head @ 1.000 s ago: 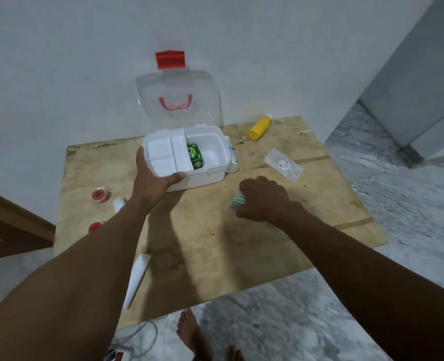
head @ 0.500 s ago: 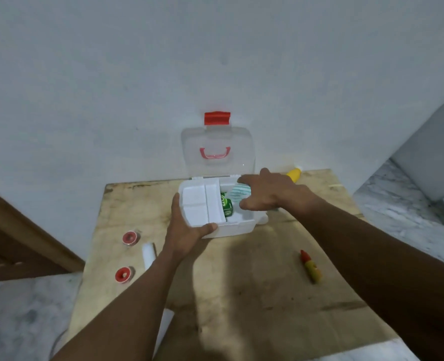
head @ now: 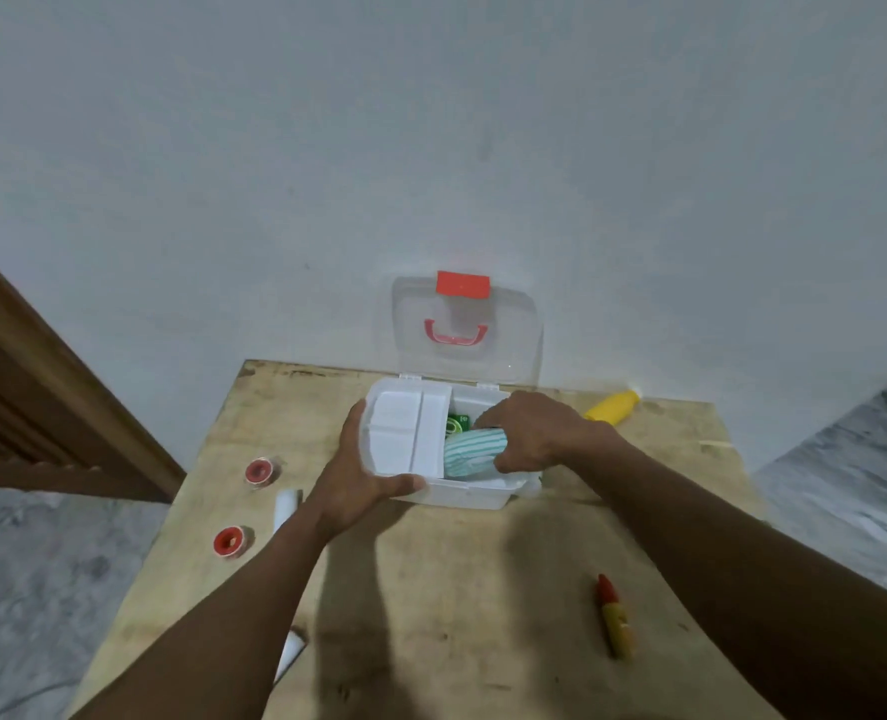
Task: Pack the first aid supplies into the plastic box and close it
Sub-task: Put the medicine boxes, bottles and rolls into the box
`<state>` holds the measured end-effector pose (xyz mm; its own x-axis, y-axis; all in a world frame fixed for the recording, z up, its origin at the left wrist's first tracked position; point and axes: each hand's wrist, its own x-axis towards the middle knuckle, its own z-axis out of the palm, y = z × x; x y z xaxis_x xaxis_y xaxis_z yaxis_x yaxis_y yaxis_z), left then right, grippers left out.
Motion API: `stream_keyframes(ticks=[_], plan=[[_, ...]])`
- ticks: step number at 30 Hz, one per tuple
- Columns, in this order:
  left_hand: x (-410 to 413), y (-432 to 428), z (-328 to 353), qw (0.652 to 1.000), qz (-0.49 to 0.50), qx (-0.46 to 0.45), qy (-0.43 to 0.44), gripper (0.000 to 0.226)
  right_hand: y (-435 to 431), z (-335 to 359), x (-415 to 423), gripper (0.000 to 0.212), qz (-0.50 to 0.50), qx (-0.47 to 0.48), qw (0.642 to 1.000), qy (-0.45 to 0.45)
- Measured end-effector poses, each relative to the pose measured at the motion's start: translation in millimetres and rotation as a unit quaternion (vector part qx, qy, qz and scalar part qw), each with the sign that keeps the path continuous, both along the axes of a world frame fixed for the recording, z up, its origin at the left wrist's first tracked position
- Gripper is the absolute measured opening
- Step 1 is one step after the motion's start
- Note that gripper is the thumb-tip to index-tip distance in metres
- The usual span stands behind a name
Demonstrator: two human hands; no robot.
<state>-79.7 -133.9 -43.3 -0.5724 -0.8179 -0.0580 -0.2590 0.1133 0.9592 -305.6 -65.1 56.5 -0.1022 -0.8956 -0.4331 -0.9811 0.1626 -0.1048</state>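
Over the plastic box (head: 457,493), right hand (head: 537,433) pinching a striped roll (head: 475,449); left hand (head: 358,480) clasped on its near-left corner.

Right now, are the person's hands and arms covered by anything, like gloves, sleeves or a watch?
No. Both hands, the left hand and the right hand, are bare, with no gloves, and no rings that can be made out. Both forearms are uncovered right to the bottom edge of the picture: no sleeves, watch, bracelet or bandage shows on them.
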Motion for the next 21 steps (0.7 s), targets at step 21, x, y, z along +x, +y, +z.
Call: stream_keyframes(ticks=[21], plan=[[2.3,9.2,7.9,0.999,0.006,-0.011,0.031,0.093,11.8,-4.7,12.7,0.038,-0.15,-0.079,0.985,-0.012]])
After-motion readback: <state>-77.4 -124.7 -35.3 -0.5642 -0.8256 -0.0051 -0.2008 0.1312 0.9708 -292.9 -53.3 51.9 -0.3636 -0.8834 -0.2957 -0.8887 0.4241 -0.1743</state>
